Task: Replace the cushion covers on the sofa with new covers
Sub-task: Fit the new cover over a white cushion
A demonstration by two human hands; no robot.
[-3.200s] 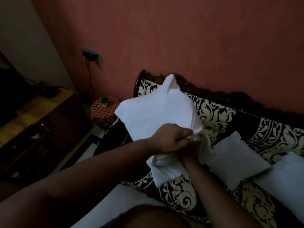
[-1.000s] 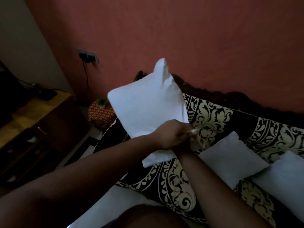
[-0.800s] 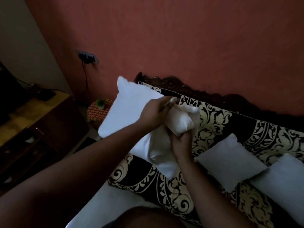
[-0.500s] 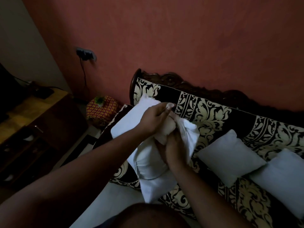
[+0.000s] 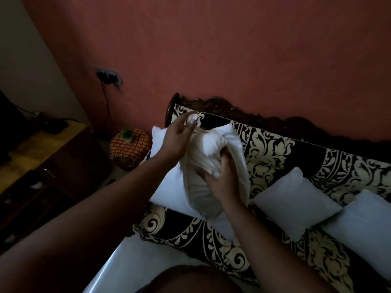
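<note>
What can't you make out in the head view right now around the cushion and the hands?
- Left hand: fingertips smeared by motion blur; grip on the white cover unclear in detail.
- Right hand: fingertips buried in cover folds.
- Cushion: whether fully out of the cover is hidden by bunched fabric and both hands.
- Rightmost cushion: cut off by the frame's right edge.
- Cabinet: contents too dark to tell.
</note>
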